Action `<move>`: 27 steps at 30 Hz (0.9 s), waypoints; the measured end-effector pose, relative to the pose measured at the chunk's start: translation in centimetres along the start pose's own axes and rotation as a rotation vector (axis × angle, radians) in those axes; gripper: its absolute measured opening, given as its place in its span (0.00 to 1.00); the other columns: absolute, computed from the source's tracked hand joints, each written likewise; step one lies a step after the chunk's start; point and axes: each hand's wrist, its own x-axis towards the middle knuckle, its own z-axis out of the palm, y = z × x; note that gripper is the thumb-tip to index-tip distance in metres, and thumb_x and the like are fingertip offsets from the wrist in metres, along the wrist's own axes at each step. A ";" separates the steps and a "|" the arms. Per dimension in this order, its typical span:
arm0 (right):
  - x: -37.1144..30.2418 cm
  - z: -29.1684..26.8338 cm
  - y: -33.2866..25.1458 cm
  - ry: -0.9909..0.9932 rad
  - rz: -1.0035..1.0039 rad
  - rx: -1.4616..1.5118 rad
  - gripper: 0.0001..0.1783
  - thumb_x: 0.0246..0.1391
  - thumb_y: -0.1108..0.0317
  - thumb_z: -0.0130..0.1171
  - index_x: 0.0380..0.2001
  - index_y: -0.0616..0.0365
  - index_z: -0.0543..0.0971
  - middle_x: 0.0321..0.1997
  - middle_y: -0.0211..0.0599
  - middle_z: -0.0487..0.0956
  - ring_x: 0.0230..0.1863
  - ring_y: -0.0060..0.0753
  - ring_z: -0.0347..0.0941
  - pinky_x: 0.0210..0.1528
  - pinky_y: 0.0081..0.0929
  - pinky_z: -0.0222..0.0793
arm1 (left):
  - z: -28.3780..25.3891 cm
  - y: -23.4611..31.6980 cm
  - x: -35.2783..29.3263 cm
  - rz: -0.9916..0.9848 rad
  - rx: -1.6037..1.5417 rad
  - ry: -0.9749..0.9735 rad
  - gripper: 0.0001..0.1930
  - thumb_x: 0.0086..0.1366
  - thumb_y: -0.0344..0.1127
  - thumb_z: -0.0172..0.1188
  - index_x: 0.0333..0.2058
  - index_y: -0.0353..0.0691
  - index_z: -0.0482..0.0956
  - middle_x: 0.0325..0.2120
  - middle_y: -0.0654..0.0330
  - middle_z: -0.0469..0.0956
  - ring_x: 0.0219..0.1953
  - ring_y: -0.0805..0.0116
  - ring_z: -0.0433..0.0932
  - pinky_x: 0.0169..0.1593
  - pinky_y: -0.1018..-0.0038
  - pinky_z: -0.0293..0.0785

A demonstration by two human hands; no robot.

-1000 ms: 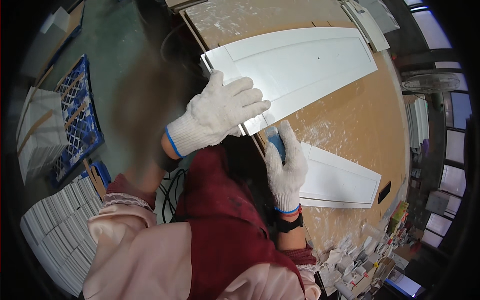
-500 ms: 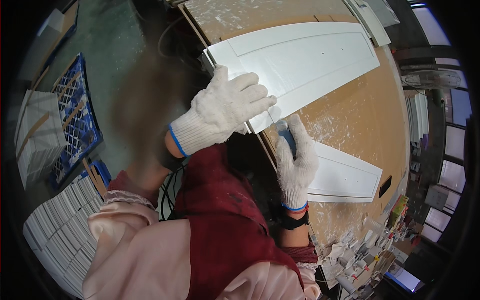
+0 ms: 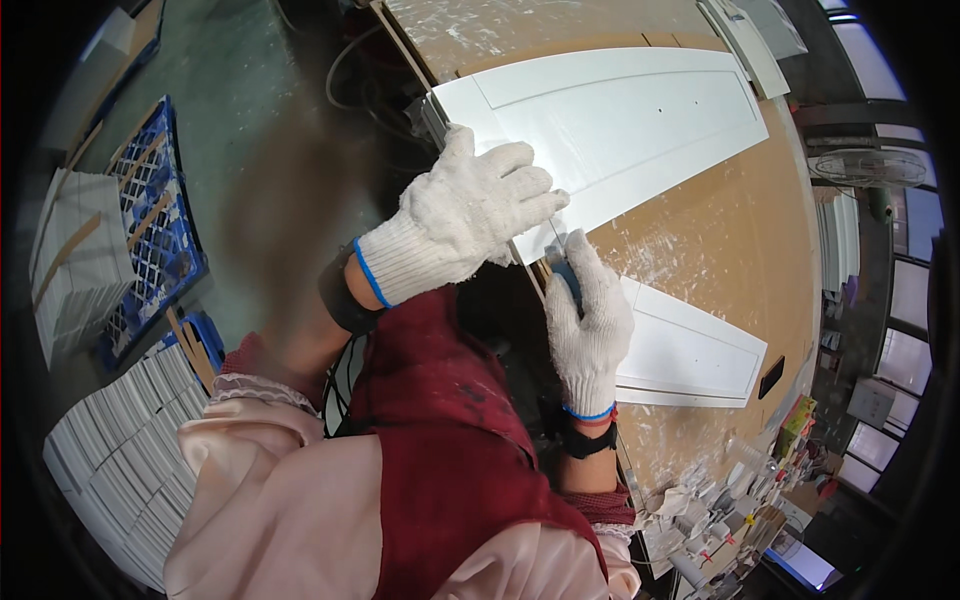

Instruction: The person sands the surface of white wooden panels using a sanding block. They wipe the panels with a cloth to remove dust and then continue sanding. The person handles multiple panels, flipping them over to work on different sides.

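My left hand (image 3: 465, 215), in a white knit glove with a blue cuff edge, lies over the near end of a large white panel door (image 3: 620, 130). Its fingers rest flat on the panel, slightly spread. My right hand (image 3: 592, 325), gloved alike, is closed around a small blue object (image 3: 566, 272) at the panel's near lower corner, just below my left fingertips. The glove hides most of this object, so its kind cannot be made out. A smaller white panel (image 3: 690, 345) with a recessed border lies just right of my right hand.
Both panels lie on a brown, paint-spattered worktable (image 3: 730, 220). A black flat object (image 3: 771, 377) is near its right edge. Bottles and cluttered supplies (image 3: 715, 515) crowd the lower right. Stacked white boards (image 3: 130, 470) and a blue pallet (image 3: 150, 230) stand at left.
The large panel and my left hand appear slightly farther right in the picture. My right hand, still gripping the blue object, now sits closer to the panel's near edge and my left fingertips.
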 end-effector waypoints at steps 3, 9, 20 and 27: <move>-0.2 -0.3 0.3 -0.017 0.015 0.025 0.24 0.49 0.74 0.59 0.52 0.55 0.76 0.33 0.41 0.79 0.34 0.42 0.75 0.37 0.33 0.71 | 0.0 0.0 0.1 -0.010 -0.002 -0.028 0.37 0.40 0.46 0.69 0.54 0.47 0.72 0.46 0.69 0.72 0.54 0.68 0.68 0.46 0.62 0.62; -0.2 -0.1 0.2 -0.028 0.093 -0.035 0.22 0.50 0.73 0.58 0.51 0.55 0.76 0.37 0.38 0.80 0.34 0.40 0.76 0.38 0.32 0.72 | 0.1 0.0 0.1 -0.002 0.038 -0.021 0.38 0.41 0.48 0.69 0.54 0.47 0.71 0.47 0.69 0.72 0.53 0.68 0.68 0.47 0.64 0.61; -0.5 -1.0 -1.1 -0.157 0.164 -0.063 0.22 0.50 0.74 0.56 0.51 0.57 0.75 0.38 0.39 0.81 0.37 0.40 0.77 0.41 0.32 0.72 | -0.4 -0.3 -0.1 -0.009 -0.008 -0.006 0.39 0.35 0.48 0.69 0.52 0.46 0.73 0.43 0.70 0.72 0.51 0.69 0.69 0.46 0.66 0.61; -4.9 -2.8 3.3 -0.077 0.503 0.341 0.22 0.52 0.71 0.58 0.52 0.62 0.75 0.46 0.45 0.80 0.49 0.34 0.77 0.54 0.27 0.69 | -1.5 -0.2 0.6 0.039 -0.237 0.018 0.31 0.46 0.51 0.60 0.47 0.39 0.74 0.41 0.61 0.72 0.50 0.62 0.70 0.47 0.65 0.62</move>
